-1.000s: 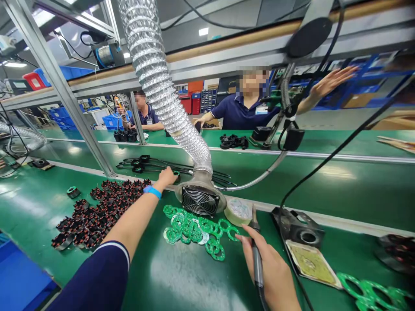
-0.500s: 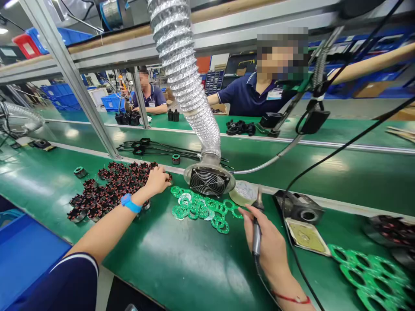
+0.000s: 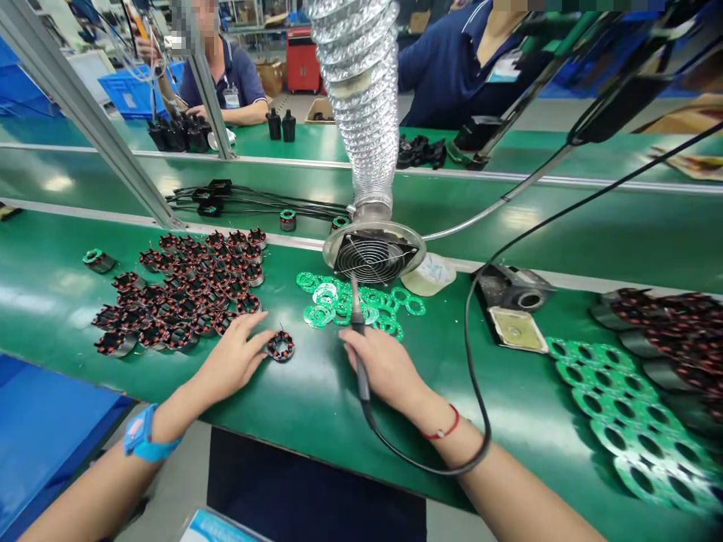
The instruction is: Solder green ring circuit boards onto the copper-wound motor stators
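My right hand (image 3: 387, 361) is closed around a soldering iron (image 3: 361, 369), its tip pointing away from me over the pile of small green ring-shaped circuit boards (image 3: 339, 301). A single motor stator (image 3: 281, 346) with copper windings rests on the green bench, set apart from the others. Right beside it is my left hand (image 3: 234, 357), fingers stretched and apart, the fingertips at the stator's left edge. Whether they touch it I cannot tell. A large group of similar stators (image 3: 192, 286) stands to the left of that hand.
A round fume extractor fan (image 3: 373, 260) on a silver duct hangs just beyond the boards. To the right are a soldering iron stand (image 3: 514, 290) with a sponge, joined green board panels (image 3: 615, 399) and more stators (image 3: 666, 339). The iron's cable (image 3: 468, 376) loops over my right forearm.
My left hand has come back from the far end of the stator group, and one stator now lies by it. My right hand has moved left with the soldering iron. The view has tilted down.
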A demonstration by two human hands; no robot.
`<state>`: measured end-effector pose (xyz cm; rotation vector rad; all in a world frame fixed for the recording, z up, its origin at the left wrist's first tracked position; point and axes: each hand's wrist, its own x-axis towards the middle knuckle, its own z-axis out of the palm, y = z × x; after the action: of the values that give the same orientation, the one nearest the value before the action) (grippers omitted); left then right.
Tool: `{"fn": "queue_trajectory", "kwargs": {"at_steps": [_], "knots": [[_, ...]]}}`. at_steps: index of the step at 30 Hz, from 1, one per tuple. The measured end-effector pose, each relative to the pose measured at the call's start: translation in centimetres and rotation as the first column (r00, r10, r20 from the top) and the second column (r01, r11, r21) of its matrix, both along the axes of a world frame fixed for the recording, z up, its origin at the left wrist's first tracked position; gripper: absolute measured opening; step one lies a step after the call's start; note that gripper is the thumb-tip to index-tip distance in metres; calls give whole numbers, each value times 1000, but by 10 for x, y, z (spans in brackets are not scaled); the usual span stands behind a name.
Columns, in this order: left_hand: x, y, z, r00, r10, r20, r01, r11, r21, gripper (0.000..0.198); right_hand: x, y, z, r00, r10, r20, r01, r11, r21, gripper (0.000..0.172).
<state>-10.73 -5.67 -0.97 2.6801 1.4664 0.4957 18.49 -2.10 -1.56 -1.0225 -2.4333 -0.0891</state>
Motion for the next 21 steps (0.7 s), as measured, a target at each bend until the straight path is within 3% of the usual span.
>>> {"fn": "queue_trajectory", "kwargs": {"at_steps": [2, 5, 10, 14, 17, 21], "knots": [[-1, -6, -9, 992, 92, 91, -86, 993, -76, 44, -18, 8, 1, 990, 51, 135, -41, 996, -78, 19], [8, -9, -15, 979, 168, 117, -148, 975, -164, 58, -36, 26, 0, 976, 33, 214, -4, 991, -135, 20], [30, 4, -8, 978, 192, 83, -167, 956, -243, 50, -40, 43, -5, 974, 25, 224, 11, 988, -154, 24], [42, 12, 2, 973, 109, 204, -25, 928, -373, 44, -28, 32, -4, 975, -7, 223, 42, 988, -152, 24], [47, 14, 13, 943, 69, 327, 111, 857, -502, 49, -15, 12, -3, 983, 5, 182, 22, 990, -142, 24], [47, 20, 25, 929, 65, 363, 178, 783, -596, 57, 5, -13, -8, 986, 56, 157, -28, 984, -174, 22]]}}
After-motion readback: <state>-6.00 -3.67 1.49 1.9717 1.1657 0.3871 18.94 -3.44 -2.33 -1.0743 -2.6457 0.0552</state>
